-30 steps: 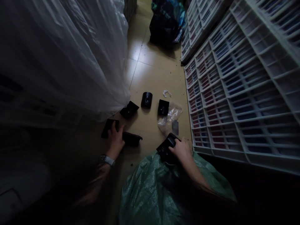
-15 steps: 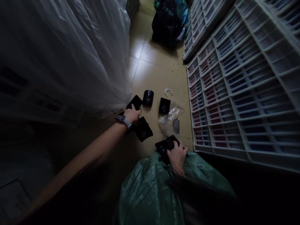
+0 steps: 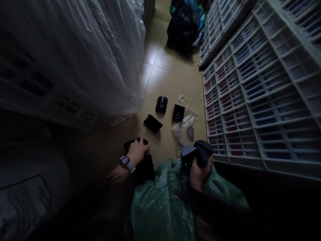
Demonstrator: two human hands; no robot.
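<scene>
Left hand (image 3: pixel 136 152) with fingers closed on a flat black piece (image 3: pixel 132 143) on the floor (image 3: pixel 170 77), right hand (image 3: pixel 199 170) with fingers clamped on black parts (image 3: pixel 198 152) above a green sack (image 3: pixel 160 204), clear bag (image 3: pixel 184 129) nearby

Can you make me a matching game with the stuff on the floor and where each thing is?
Things:
1. round black part
2. clear bag
3. green sack
4. watch

Places:
A. on the left wrist
B. under the right hand
C. farthest up the floor, by the white sheet
D. beside the white rack

Pairs: 1-C, 2-D, 3-B, 4-A
</scene>
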